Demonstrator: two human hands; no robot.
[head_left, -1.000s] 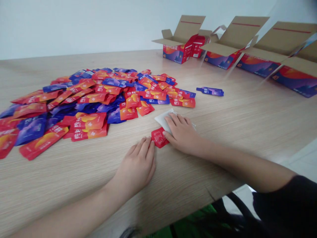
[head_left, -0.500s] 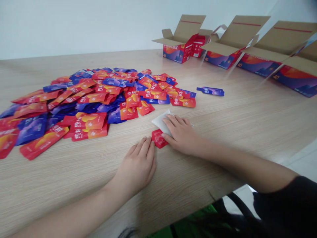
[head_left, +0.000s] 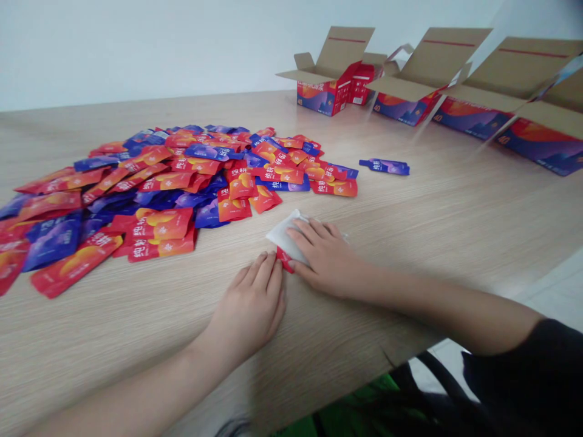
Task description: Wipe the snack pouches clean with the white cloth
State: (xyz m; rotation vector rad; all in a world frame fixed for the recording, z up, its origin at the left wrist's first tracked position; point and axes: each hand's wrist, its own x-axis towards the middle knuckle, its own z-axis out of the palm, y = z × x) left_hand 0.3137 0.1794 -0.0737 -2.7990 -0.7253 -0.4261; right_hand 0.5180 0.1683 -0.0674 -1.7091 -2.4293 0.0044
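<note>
Long wood-grain bench [head_left: 91,352] across most of the view, pale wall [head_left: 136,48] behind it. Along the far edge at the right, a row of open cartons [head_left: 319,97] printed in red and blue, flaps raised, the last one cut off by the frame edge. Left of centre, a wide heap of red and blue sachets [head_left: 182,176], overlapping, its left side cut off too. Well apart from the heap, one lone blue sachet [head_left: 384,167], long axis nearly level across the view.

Near the front of the bench, just below the heap, a white packet [head_left: 283,237] under the right hand [head_left: 323,258], one bare corner pointing up and left. Its long axis hard to judge, with most of it hidden under the palm and fingers. Right fingers flat and released on top, pressing rather than grasping. Black sleeve [head_left: 510,358] on that arm.

Left hand [head_left: 250,303] flat on the bench, fingers relaxed and unclenched, fingertips just beside a red sachet [head_left: 285,260]. Only a sliver of that sachet showing, tucked under the white packet and the right hand. A moment earlier, nearly all of it in sight, with the white packet further right.
</note>
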